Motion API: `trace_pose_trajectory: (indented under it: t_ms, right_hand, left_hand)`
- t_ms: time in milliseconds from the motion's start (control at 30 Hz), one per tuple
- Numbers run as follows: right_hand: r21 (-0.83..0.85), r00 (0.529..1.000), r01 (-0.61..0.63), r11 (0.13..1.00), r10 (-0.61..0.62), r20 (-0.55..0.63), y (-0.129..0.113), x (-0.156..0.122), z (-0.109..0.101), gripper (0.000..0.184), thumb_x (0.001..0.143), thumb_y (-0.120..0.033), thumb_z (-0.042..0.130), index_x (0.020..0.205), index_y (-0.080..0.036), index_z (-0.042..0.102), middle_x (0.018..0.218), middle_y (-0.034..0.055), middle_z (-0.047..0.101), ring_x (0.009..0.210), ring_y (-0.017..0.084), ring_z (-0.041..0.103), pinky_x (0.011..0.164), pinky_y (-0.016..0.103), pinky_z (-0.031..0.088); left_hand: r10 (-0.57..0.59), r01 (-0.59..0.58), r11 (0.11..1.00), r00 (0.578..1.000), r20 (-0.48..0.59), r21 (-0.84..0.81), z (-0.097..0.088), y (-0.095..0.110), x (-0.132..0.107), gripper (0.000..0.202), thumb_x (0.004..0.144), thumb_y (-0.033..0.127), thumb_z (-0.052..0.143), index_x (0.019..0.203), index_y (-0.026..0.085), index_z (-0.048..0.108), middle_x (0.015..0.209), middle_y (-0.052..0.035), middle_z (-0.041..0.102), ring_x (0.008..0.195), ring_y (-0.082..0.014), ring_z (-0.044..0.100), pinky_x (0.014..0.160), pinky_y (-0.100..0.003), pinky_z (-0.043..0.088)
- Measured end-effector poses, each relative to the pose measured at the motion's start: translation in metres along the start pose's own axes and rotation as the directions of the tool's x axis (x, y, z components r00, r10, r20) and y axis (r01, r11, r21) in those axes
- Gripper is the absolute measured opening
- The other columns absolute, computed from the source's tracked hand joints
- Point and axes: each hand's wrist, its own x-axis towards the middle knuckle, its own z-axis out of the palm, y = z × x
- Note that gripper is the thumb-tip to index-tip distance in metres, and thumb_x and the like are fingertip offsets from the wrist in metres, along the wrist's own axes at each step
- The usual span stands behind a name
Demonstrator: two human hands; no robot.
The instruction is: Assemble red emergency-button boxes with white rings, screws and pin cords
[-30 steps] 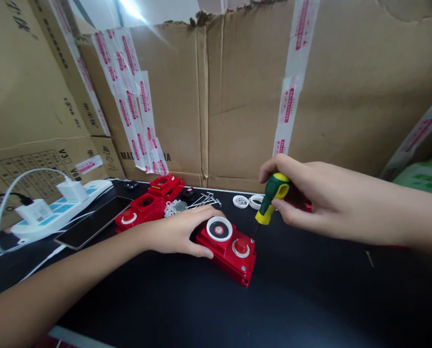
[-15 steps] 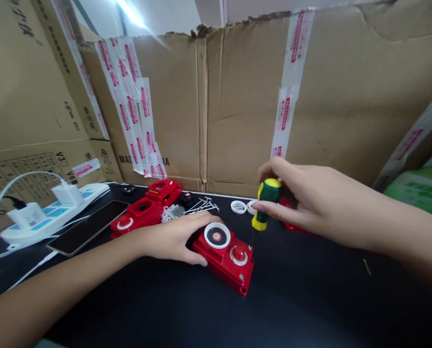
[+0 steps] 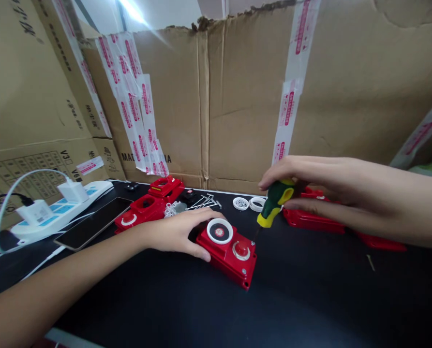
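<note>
I am watching the red switch box point(image 3: 233, 251) lying near the middle of the scene. My left grip point(image 3: 175, 232) is clasping its left end, thumb along the near side and fingers over the far side. My right grip point(image 3: 310, 181) is clenching the handle of the green-and-yellow screwdriver point(image 3: 274, 203), hovering just right of the box and farther back. The shaft is slanting down to the left, its tip meeting the box's far right corner.

A taped cardboard wall point(image 3: 237, 96) is standing along the far edge, with more cartons on the left. The black worktop point(image 3: 310, 299) is carrying a white power strip point(image 3: 96, 188) at the left and a dark phone point(image 3: 92, 222) lying just beside it. Loose red housings point(image 3: 143, 208) are sitting beyond my left grip, and more red parts point(image 3: 310, 220) are lying under my right one. Between them, two white rings point(image 3: 241, 203) and a scatter of screws point(image 3: 203, 200) are lying.
</note>
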Motion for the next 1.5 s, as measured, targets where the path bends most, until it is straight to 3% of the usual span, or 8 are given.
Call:
trace_pose_trajectory:
  t_ms: [100,333,533,733,967,1167,1333,1500]
  right_hand:
    - [0.0,0.999,-0.017,1.0,0.017,0.049,-0.003,0.001,0.0,0.033,0.103,-0.046,0.061,0.134,-0.034,0.064,0.124,0.0043,0.075,0.1,0.025,0.071,0.076,0.035,0.056]
    - [-0.081,0.998,-0.063,0.995,0.064,0.003,-0.008,0.008,0.007,0.036,0.103,-0.057,0.059,0.122,-0.026,0.063,0.103,0.0056,0.076,0.077,0.023,0.067,0.064,0.035,0.048]
    - [-0.211,0.987,-0.163,0.964,0.162,-0.024,-0.007,0.019,0.024,0.048,0.104,-0.069,0.045,0.112,-0.024,0.061,0.065,0.0007,0.066,0.056,0.024,0.06,0.057,0.033,0.033]
    - [-0.141,0.994,-0.112,0.984,0.11,-0.023,-0.008,0.013,0.02,0.034,0.104,-0.043,0.042,0.126,-0.02,0.052,0.083,0.0059,0.071,0.069,0.026,0.065,0.062,0.035,0.042]
    - [-0.094,0.995,-0.098,0.991,0.094,-0.045,-0.009,0.011,0.014,0.019,0.099,-0.037,0.055,0.11,-0.024,0.047,0.074,-0.0015,0.064,0.056,0.018,0.056,0.054,0.032,0.038]
    - [-0.1,0.987,-0.157,0.983,0.154,-0.032,-0.007,0.014,0.016,0.026,0.106,-0.049,0.049,0.113,-0.024,0.049,0.076,0.0001,0.066,0.059,0.019,0.056,0.058,0.033,0.035]
    - [-0.202,0.974,-0.228,0.953,0.226,-0.033,-0.004,0.016,0.019,0.039,0.107,-0.065,0.039,0.115,-0.027,0.046,0.068,-0.0007,0.063,0.057,0.022,0.056,0.056,0.032,0.032]
    - [-0.402,0.978,-0.207,0.892,0.187,-0.09,-0.003,0.023,0.03,0.038,0.109,-0.061,0.031,0.103,-0.027,0.047,0.064,0.0001,0.059,0.051,0.022,0.051,0.051,0.031,0.023]
  left_hand:
    - [-0.03,0.03,0.999,1.0,0.007,-0.044,-0.001,0.002,0.001,0.071,0.086,0.045,0.089,0.148,0.029,0.056,0.151,-0.0094,0.06,0.14,-0.0311,0.057,0.119,-0.045,0.045]
    - [-0.069,0.069,0.997,0.998,-0.011,-0.02,0.0,0.002,-0.001,0.074,0.087,0.045,0.088,0.15,0.028,0.054,0.155,-0.012,0.058,0.142,-0.0346,0.056,0.118,-0.049,0.046]
    - [-0.056,0.056,0.998,0.998,-0.017,-0.039,0.001,0.004,0.0,0.075,0.087,0.048,0.088,0.151,0.028,0.054,0.154,-0.0119,0.059,0.141,-0.0336,0.057,0.119,-0.048,0.046]
    - [-0.062,0.062,0.998,0.998,-0.015,-0.015,0.001,0.005,0.0,0.072,0.087,0.046,0.087,0.149,0.028,0.055,0.152,-0.0114,0.06,0.14,-0.0333,0.058,0.118,-0.048,0.046]
    - [-0.072,0.072,0.997,0.997,-0.01,0.022,0.001,0.003,-0.002,0.073,0.09,0.048,0.085,0.151,0.027,0.052,0.158,-0.0127,0.055,0.144,-0.0337,0.054,0.119,-0.048,0.045]
    - [-0.076,0.076,0.997,0.997,-0.004,0.016,0.002,0.002,-0.002,0.074,0.089,0.049,0.085,0.151,0.027,0.051,0.157,-0.0123,0.056,0.144,-0.0337,0.054,0.119,-0.047,0.045]
    - [-0.077,0.077,0.997,0.997,-0.008,0.0,0.002,0.004,0.0,0.072,0.089,0.046,0.086,0.15,0.028,0.053,0.155,-0.0109,0.058,0.142,-0.0336,0.055,0.118,-0.047,0.045]
    - [-0.054,0.054,0.997,0.998,-0.013,-0.05,0.001,0.008,0.001,0.073,0.087,0.046,0.088,0.15,0.029,0.053,0.153,-0.0094,0.059,0.141,-0.032,0.056,0.12,-0.047,0.043]
